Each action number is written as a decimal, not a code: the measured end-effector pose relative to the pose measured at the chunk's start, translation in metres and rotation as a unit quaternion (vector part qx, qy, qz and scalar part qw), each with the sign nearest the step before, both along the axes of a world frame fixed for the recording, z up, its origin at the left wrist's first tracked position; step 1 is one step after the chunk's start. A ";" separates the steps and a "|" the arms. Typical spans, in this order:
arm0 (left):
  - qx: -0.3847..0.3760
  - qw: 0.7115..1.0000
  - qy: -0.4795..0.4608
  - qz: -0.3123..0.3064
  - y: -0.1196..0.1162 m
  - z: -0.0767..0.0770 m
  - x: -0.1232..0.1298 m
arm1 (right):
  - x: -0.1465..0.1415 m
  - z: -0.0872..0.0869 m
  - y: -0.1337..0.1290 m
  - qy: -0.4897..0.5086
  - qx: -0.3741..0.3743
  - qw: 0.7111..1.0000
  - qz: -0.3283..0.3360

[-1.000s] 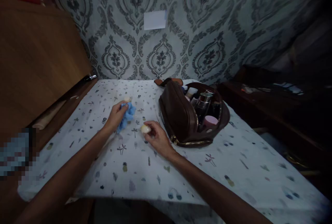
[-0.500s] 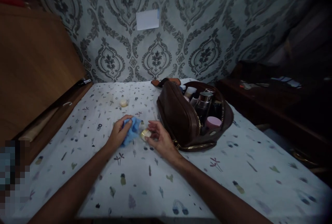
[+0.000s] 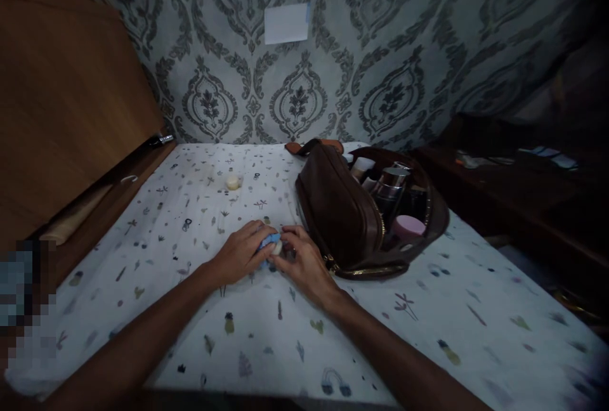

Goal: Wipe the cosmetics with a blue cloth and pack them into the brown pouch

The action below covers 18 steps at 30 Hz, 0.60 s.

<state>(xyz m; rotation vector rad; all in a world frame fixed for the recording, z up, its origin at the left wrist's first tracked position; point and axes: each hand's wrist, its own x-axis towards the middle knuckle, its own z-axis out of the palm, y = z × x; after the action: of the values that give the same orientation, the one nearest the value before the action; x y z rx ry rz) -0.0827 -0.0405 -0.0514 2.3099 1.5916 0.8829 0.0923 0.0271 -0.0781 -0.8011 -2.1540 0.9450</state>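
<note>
My left hand (image 3: 243, 251) is closed on a crumpled blue cloth (image 3: 270, 240), most of it hidden under the fingers. The cloth presses against a small pale round jar (image 3: 276, 248). From the other side my right hand (image 3: 304, 263) grips this jar between thumb and fingers. Both hands meet just above the patterned sheet, left of an open brown toiletry bag (image 3: 335, 208). Further back on the sheet lies a small cream-coloured round lid or pot (image 3: 233, 182); which of the two I cannot tell.
Bottles and a pink-lidded jar (image 3: 409, 226) stand inside the bag. A wooden panel (image 3: 71, 94) rises on the left, and the papered wall (image 3: 299, 100) closes off the back. Dark furniture (image 3: 495, 189) stands on the right.
My left hand has moved right with the blue cloth, which now touches the jar in my right hand. The whole view has shifted slightly.
</note>
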 end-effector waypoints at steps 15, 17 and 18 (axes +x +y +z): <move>-0.103 0.956 -0.260 0.088 0.004 0.006 -0.001 | -0.002 0.000 -0.008 0.079 -0.049 0.994 0.058; -0.109 0.949 -0.282 0.086 0.004 0.004 -0.001 | -0.004 -0.002 -0.006 0.114 -0.113 0.986 0.038; -0.111 0.949 -0.284 0.079 0.004 0.003 -0.001 | -0.005 -0.002 -0.005 0.134 -0.148 0.979 0.037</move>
<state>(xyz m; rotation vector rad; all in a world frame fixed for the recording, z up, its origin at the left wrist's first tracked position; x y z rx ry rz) -0.0838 -0.0364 -0.0481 1.5931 1.5248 1.1973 0.0877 0.0219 -0.0803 -0.6884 -1.8458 1.3521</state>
